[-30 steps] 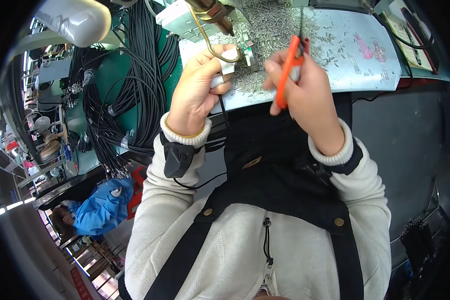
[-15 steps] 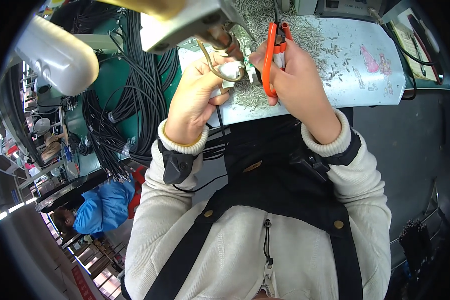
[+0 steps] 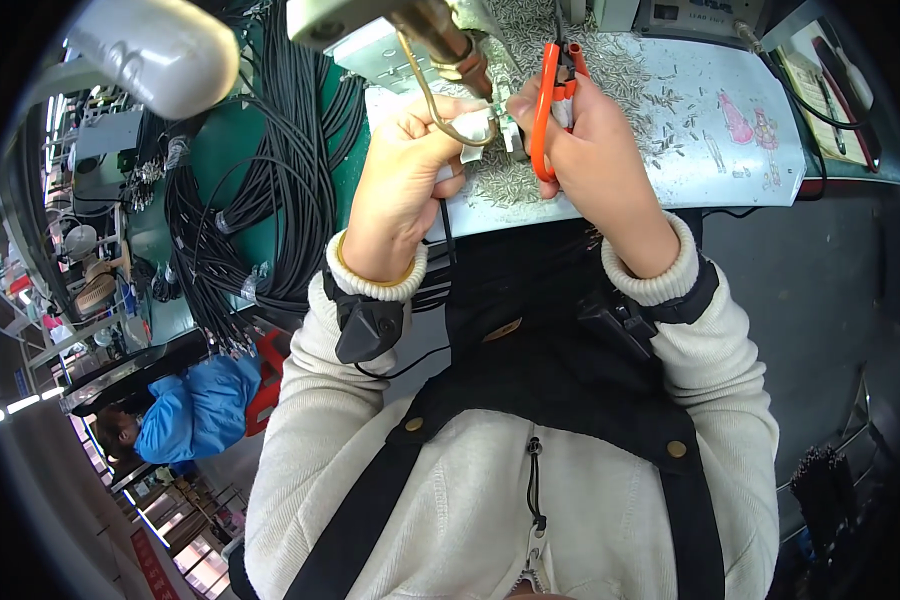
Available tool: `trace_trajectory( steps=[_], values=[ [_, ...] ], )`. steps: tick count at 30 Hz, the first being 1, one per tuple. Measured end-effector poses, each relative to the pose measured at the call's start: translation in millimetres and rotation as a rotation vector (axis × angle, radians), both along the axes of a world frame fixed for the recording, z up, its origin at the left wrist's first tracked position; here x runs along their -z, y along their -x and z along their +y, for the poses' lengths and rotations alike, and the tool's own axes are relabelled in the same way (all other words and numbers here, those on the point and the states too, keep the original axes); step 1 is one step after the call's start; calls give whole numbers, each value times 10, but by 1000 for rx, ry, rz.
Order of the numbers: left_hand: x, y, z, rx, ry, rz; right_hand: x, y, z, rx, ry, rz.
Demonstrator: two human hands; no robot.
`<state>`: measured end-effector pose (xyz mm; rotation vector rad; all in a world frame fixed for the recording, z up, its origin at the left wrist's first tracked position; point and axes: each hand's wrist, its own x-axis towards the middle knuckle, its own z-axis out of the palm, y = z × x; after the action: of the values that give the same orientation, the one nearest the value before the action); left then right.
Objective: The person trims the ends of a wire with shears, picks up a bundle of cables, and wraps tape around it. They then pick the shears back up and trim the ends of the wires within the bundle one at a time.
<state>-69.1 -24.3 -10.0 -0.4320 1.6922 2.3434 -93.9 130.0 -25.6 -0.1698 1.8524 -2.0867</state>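
Under the brass-coloured nozzle point(image 3: 467, 62) of a bench machine, my left hand point(image 3: 395, 185) is closed with thumb and finger pinched. A black cable point(image 3: 447, 228) hangs down from its curled fingers, which also carry white wrapping. My right hand point(image 3: 610, 150) is closed around orange-handled pliers point(image 3: 543, 115), their dark head pointing away from me. Its thumb and forefinger meet at the small metal fixture point(image 3: 512, 138) below the nozzle, close to my left fingertips. A bent metal tube point(image 3: 417, 85) loops in front of the left fingers. What exactly lies between the fingertips is too small to make out.
Many small metal pins point(image 3: 630, 80) lie scattered over the white work sheet point(image 3: 770, 140). Bundles of black cables point(image 3: 260, 200) cover the green bench at left. A pale rounded lamp-like housing point(image 3: 165, 60) overhangs there. Farther left sits a person in blue point(image 3: 195, 410).
The view has shifted, so the machine and housing appear higher. My left fingertips have come nearer the fixture under the nozzle. The pliers stay in my right hand.
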Motion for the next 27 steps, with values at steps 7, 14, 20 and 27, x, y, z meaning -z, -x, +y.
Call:
trace_trajectory(
  steps=[7, 14, 20, 27],
  values=[
    [-61, -324, 49, 32, -18, 95, -143, -220, 96, -29, 63, 2],
    [39, -709, -333, -312, 1207, 496, -260, -401, 372, 47, 66, 67],
    [294, -929, -1017, -711, 1596, 71, -241, -480, 458, 104, 45, 10],
    [77, -903, -1226, -461, 1292, 103, -199, -592, 466, -53, 49, -47]
  ],
)
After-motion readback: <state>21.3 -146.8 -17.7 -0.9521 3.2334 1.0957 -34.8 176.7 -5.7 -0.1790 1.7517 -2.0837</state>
